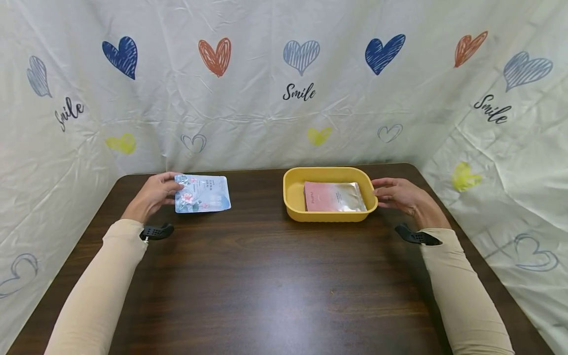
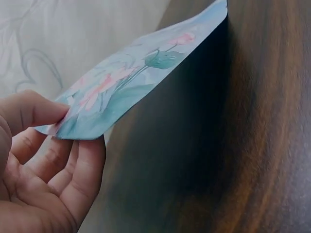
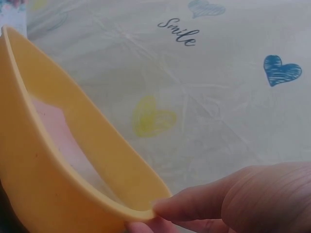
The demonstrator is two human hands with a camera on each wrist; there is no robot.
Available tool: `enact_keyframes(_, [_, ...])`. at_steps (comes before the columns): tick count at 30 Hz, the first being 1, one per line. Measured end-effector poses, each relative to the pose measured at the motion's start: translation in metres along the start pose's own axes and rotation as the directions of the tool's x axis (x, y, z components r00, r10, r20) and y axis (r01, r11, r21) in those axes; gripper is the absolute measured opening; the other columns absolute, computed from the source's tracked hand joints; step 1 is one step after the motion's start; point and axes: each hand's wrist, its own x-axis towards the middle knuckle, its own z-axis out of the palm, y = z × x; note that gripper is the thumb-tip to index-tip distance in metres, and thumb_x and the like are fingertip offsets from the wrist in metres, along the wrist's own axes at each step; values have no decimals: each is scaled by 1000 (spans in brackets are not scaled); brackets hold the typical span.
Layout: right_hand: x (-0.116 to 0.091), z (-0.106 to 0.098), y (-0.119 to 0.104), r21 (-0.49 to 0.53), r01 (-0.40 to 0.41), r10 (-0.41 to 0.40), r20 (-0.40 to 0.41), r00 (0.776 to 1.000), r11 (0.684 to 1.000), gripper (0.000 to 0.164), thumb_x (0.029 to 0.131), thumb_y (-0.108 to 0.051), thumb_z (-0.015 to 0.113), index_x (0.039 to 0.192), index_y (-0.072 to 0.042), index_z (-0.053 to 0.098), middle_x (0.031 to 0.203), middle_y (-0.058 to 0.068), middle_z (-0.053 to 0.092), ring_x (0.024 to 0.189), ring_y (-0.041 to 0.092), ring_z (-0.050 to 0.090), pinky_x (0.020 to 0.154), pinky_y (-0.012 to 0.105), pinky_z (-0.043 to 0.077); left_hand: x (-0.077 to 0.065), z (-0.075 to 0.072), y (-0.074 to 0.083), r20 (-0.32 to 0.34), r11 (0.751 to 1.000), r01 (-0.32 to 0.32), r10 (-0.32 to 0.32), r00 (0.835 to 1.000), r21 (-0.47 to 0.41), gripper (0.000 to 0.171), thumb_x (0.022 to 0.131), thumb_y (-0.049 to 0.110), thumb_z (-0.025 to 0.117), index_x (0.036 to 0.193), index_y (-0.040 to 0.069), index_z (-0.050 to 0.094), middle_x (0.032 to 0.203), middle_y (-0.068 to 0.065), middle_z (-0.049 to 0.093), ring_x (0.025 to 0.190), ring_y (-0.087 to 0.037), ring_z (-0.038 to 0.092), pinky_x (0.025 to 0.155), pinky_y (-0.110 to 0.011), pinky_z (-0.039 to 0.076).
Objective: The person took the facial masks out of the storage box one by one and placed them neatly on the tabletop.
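My left hand pinches the left edge of a flat light-blue packet printed with flowers, thumb on top and fingers beneath. In the left wrist view the packet slants up from the fingertips, with a dark shadow below it. At the right end of a yellow plastic basin, my right hand holds the rim, its thumb and fingertips on the edge, as the right wrist view shows. A pink and silver packet lies inside the basin.
Both things are near the back edge of a dark wooden table. A white cloth with hearts and "Smile" lettering hangs behind it and along both sides. Each wrist wears a black band.
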Motion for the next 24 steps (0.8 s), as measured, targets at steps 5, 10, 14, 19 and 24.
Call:
enact_keyframes(5, [0,0,0,-3,-4,4,-1,1000,1000,62,102,-11,61,155,4,31,112,-5,64,95,9,66,87,28,59,2,-1,-7,-36,998,48,-47,998,34,53,102,15,60,151,3,42,122,-9,55,94,-16,59,77,-30,59])
enact_keyframes(10, [-1,1,-1,4,-5,5,0,1000,1000,61,102,-10,60,154,4,31,111,-5,65,95,9,66,86,28,59,3,-3,-12,-76,997,77,-74,994,25,57,102,14,59,153,2,38,125,-12,52,101,-20,55,76,-28,59])
enact_keyframes(14, [-2,1,-1,1,-6,6,-2,1000,1000,60,102,-10,60,154,4,32,112,-5,65,95,10,66,87,28,59,4,-6,-16,-90,997,74,-72,993,20,59,102,13,58,155,1,35,127,-13,51,101,-20,55,75,-27,59])
enact_keyframes(19, [-2,1,-1,-5,-8,8,-8,1000,1000,60,102,-11,61,154,2,33,114,-4,64,96,10,66,87,27,59,3,-9,-21,-106,995,84,-78,991,51,58,103,14,58,155,2,36,134,-16,52,105,-21,56,75,-26,58])
enact_keyframes(24, [-1,1,0,-12,-5,5,-8,1000,1000,61,102,-12,62,154,2,34,115,-4,63,96,9,66,86,27,59,1,-11,-22,-129,991,107,-97,987,78,55,104,15,57,156,5,39,147,-21,48,119,-29,53,82,-30,58])
